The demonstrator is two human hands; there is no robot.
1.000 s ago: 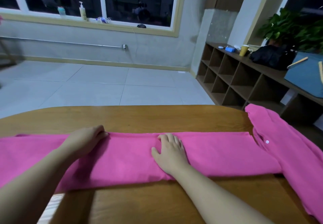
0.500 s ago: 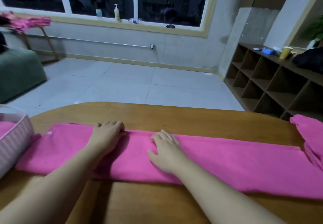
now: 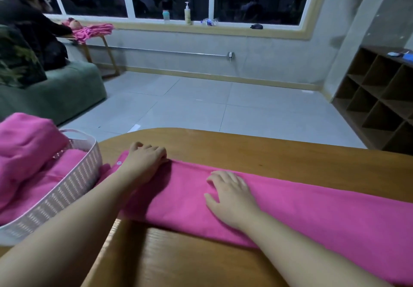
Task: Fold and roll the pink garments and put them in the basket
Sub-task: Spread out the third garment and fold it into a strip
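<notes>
A pink garment (image 3: 301, 215), folded into a long flat strip, lies across the wooden table (image 3: 245, 150) from left to right. My left hand (image 3: 145, 159) rests on its far edge near the left end, fingers bent down over the fold. Flat on the middle of the strip lies my right hand (image 3: 230, 195), fingers spread. A white woven basket (image 3: 67, 188) stands at the table's left end, touching the garment's end. It holds pink garments (image 3: 24, 152), one bulging above the rim.
Beyond the table lies open tiled floor. A green sofa (image 3: 55, 94) with a seated person (image 3: 29, 29) is at far left, next to a small table with pink cloth (image 3: 93, 29). A wooden cubby shelf (image 3: 380, 98) stands at right.
The view has swung left, bringing the basket fully into sight. My left hand has slid left along the garment's far edge towards its end; my right hand has stayed flat on the middle.
</notes>
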